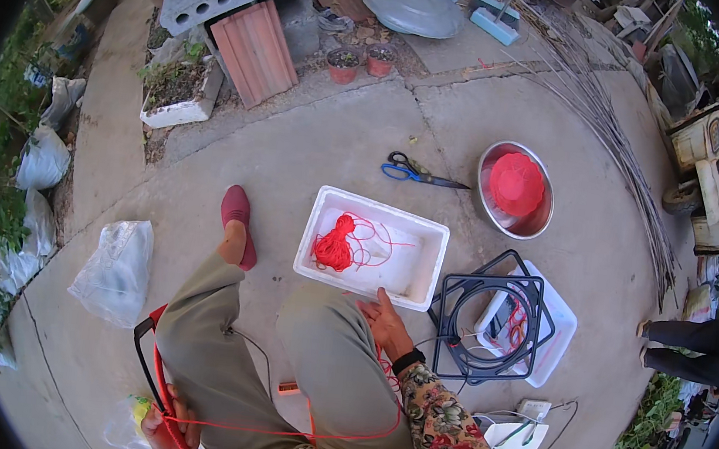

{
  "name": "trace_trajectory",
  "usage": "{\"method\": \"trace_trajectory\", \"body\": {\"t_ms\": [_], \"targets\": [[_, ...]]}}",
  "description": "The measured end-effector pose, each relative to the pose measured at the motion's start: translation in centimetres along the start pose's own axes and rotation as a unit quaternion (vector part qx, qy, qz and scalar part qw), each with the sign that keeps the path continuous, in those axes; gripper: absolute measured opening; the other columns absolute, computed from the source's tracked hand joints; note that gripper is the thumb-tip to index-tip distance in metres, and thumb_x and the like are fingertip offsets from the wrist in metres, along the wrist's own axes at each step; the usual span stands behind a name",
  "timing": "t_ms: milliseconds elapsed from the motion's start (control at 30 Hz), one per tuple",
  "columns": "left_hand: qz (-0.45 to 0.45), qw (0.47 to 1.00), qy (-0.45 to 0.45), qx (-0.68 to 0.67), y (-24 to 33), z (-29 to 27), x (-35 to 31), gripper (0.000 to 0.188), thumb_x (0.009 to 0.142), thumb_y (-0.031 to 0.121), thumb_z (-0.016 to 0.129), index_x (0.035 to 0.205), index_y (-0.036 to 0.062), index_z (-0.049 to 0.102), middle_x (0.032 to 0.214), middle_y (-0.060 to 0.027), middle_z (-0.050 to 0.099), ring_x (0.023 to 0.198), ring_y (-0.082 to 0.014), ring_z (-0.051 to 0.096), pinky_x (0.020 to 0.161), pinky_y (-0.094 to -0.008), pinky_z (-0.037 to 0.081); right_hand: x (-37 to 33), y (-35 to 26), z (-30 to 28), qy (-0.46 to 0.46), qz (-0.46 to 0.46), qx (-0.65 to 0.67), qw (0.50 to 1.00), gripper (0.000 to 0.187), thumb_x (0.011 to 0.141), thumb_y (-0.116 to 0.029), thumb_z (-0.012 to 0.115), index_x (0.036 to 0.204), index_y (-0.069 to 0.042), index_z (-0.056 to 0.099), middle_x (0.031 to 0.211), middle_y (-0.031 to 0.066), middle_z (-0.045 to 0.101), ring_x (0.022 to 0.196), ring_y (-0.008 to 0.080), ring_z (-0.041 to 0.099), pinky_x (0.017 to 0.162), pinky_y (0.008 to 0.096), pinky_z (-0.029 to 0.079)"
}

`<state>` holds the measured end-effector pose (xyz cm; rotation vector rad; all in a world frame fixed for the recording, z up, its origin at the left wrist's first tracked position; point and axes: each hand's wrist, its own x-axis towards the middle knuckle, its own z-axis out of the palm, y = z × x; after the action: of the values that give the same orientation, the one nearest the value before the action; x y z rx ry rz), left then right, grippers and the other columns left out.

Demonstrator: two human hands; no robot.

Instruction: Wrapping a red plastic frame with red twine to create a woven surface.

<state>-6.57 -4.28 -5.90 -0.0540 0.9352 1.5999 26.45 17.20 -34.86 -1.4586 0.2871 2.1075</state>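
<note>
At the lower left, my left hand (pixel 168 423) is closed round a black frame (pixel 142 331) partly wrapped in red cord. From it a red strand (pixel 285 432) runs across my lap, then loops up beside my right wrist. My right hand (pixel 384 322) is by my right knee, near the front rim of a white foam box (pixel 425 271). Its thumb stands apart from the fingers, and I see nothing held in it. Inside the box lies a bundle of red cord (pixel 335 244) with loose loops. My right palm is hidden.
Scissors (pixel 402 169) and a metal basin (pixel 484 207) with a red bowl-shaped piece (pixel 517 184) lie beyond the box. Right of it, black frames (pixel 448 295) lean over a white tub (pixel 561 320). A plastic bag (pixel 114 269) lies left. A person (pixel 692 352) stands at far right.
</note>
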Motion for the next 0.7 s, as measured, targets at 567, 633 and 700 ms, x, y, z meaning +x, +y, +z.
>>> {"method": "trace_trajectory", "body": {"t_ms": [567, 633, 700], "targets": [[-0.007, 0.998, 0.054, 0.008, 0.4, -0.6, 0.1, 0.055, 0.082, 0.028, 0.052, 0.126, -0.0026, 0.039, 0.061, -0.0139, 0.049, 0.040, -0.0252, 0.043, 0.029, -0.0367, 0.038, -0.4, -2.2, 2.1, -0.042, 0.037, 0.135, 0.989, 0.039, 0.082, -0.017, 0.063, 0.113, 0.002, 0.050, 0.107, 0.0198, 0.059, 0.092, 0.0306, 0.061, 0.067, 0.0297, 0.055], [-0.006, 0.999, 0.045, 0.013, 0.5, -0.4, 0.0, 0.055, 0.082, 0.028, 0.052, 0.126, -0.0026, 0.039, 0.061, -0.0137, 0.048, 0.040, -0.0251, 0.043, 0.029, -0.0366, 0.037, -2.9, -2.8, 2.0, -0.127, 0.071, 0.173, 0.974, 0.037, 0.081, -0.016, 0.063, 0.111, 0.001, 0.050, 0.103, 0.0178, 0.060, 0.088, 0.0303, 0.062, 0.063, 0.0300, 0.055], [-0.013, 0.999, 0.036, 0.013, 0.2, -0.4, 0.5, 0.055, 0.082, 0.028, 0.052, 0.126, -0.0026, 0.039, 0.061, -0.0136, 0.048, 0.040, -0.0250, 0.043, 0.029, -0.0364, 0.037, -2.5, -2.3, 1.7, -0.120, 0.068, 0.180, 0.974, 0.037, 0.083, -0.018, 0.062, 0.112, 0.001, 0.050, 0.102, 0.0161, 0.061, 0.089, 0.0287, 0.063, 0.061, 0.0283, 0.054]]}}
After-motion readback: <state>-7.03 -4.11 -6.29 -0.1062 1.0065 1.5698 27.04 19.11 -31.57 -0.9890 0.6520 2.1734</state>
